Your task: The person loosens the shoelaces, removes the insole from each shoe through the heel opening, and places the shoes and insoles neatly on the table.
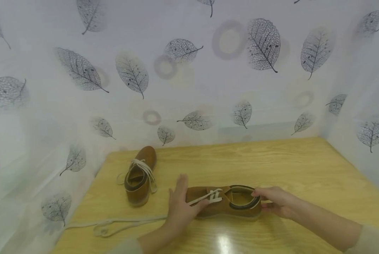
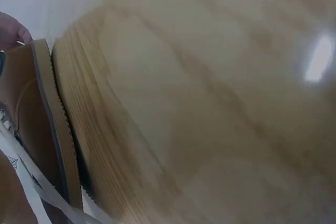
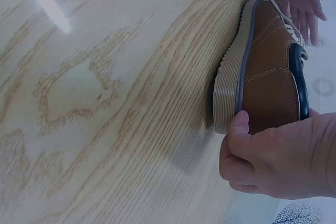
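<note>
A brown leather lace-up shoe (image 1: 224,210) lies sole down on the wooden table, its toe to the left and its opening to the right. My right hand (image 1: 279,201) grips the heel end, with a finger at the collar rim; in the right wrist view the thumb of that hand (image 3: 278,156) presses the heel near the sole. Over the toe, my left hand (image 1: 181,208) rests with fingers straight and its thumb on the upper. A pale shoelace (image 1: 129,221) stretches left across the table from under that hand. The left fingertips also show beyond the shoe (image 3: 268,59) in the right wrist view.
A matching brown shoe (image 1: 137,194) stands at the back left, toe away, its laces (image 1: 143,165) hanging loosely over it. A white curtain (image 1: 208,81) with leaf prints surrounds the wooden table (image 1: 303,169) at the back and sides.
</note>
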